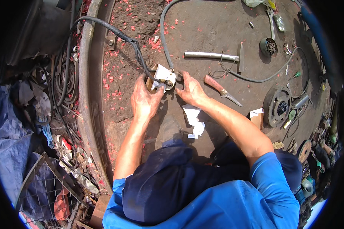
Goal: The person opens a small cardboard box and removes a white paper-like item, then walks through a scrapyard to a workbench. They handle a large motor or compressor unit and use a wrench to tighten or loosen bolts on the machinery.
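Between my hands stands a small brown cardboard box (151, 86) with white paper (163, 73) over its top. A dark cable (140, 57) ends in a brass-coloured fitting (166, 82) on the paper. Against the near left side of the box, my left hand (143, 99) has its fingers and thumb curled round it. At the right edge of the paper is my right hand (192, 90), with forefinger and thumb apart; whether its tips touch is unclear. Torn white paper pieces (195, 121) lie below the right hand.
Right of my hands lie a knife (221, 90) with a reddish handle and a hammer (212, 55). Farther right are a tin of small metal bits (268, 47), an adjustable wrench (271, 23) and a round metal wheel (276, 106). A raised metal rail (91, 95) runs along the left.
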Tool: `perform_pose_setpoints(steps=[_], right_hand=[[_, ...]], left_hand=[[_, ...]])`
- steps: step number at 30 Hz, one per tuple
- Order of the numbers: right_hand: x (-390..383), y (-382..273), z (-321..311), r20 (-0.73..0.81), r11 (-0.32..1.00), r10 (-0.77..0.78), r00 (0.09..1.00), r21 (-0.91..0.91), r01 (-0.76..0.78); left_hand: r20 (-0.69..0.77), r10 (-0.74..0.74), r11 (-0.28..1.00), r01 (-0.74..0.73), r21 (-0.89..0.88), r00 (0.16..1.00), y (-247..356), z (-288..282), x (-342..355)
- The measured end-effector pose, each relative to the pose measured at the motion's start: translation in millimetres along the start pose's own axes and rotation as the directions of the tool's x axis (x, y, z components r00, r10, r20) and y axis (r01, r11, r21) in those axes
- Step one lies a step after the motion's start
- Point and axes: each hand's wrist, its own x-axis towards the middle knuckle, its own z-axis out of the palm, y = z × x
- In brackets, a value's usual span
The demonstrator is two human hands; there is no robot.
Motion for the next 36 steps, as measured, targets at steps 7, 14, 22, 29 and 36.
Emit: perform_pose_setpoints(steps=[7, 14, 22, 29, 36], right_hand=[[18.2, 17.9, 0.8, 0.006, 0.952, 0.289, 0.957, 0.102, -0.288], [34.9, 13.4, -22.9, 0.079, 0.919, 0.316, 0.945, 0.221, -0.326], [29.1, 0.6, -87.4, 0.028, 0.939, 0.269, 0.963, 0.213, -0.269], [7.5, -69.1, -197.4, 0.052, 0.874, 0.126, 0.991, 0.466, -0.136], [-15.6, -164.9, -269.1, -0.02, 0.589, -0.201, 0.979, 0.796, 0.138]], left_hand=[[-0.006, -0.003, 1.0, 0.003, 0.02, 1.0, 21.7, -16.5, -7.0], [-0.133, 0.027, 0.999, -0.031, -0.036, 0.991, -4.6, -24.6, -20.7], [-0.322, 0.43, 0.902, -0.419, 0.105, 0.844, 46.4, -23.1, 13.0], [-0.145, 0.711, 0.702, -0.679, 0.214, 0.688, 163.2, -31.6, -5.4], [-0.228, 0.962, 0.206, -0.949, 0.238, 0.152, 328.3, -76.5, 44.9]])
